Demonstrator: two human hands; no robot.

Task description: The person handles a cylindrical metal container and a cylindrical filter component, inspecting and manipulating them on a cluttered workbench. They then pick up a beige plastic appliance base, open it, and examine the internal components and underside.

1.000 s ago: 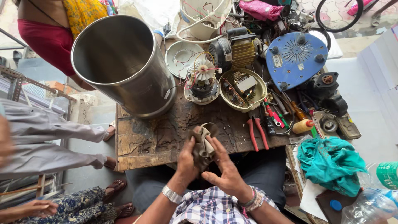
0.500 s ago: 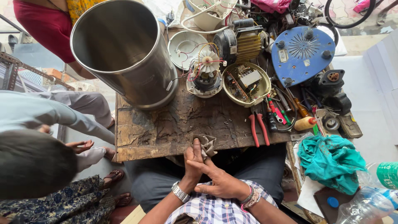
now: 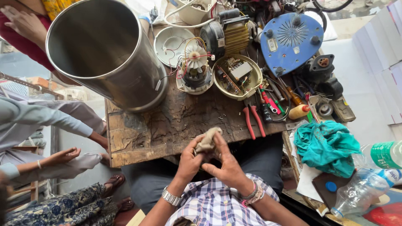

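Head view: both hands meet just in front of the near edge of the worn, dark wooden desk [image 3: 167, 125], over the person's lap. The left hand [image 3: 189, 163] is curled around the lower part of a small crumpled beige cloth wad [image 3: 208, 141], thumb pressed up against it; the right hand [image 3: 228, 167] closes on it from the other side, fingers bent and pinching the cloth from the right. Whether something small is wrapped inside the cloth cannot be told. By the look of it, the step in hand is rubbing or wiping with the cloth, held between both hands; a next move would call for a steady two-handed grip kept low, near the desk edge.

Open room: a bare stretch of desk lies directly ahead of the hands, between the large shiny steel cylinder [image 3: 104, 54] at far left and the red-handled pliers [image 3: 253, 121] at right. Behind that stretch sit a bare motor with a white fan and coloured wires [image 3: 194, 69] and a round cream housing with a circuit board inside [image 3: 237, 77], near one another. The right side is crowded: a blue rounded appliance base [image 3: 291, 42], loose tools, and a teal rag [image 3: 326, 146] hanging past the desk's right edge. To the left, well apart, another person's hand [image 3: 63, 155] hovers beyond the desk's left edge.
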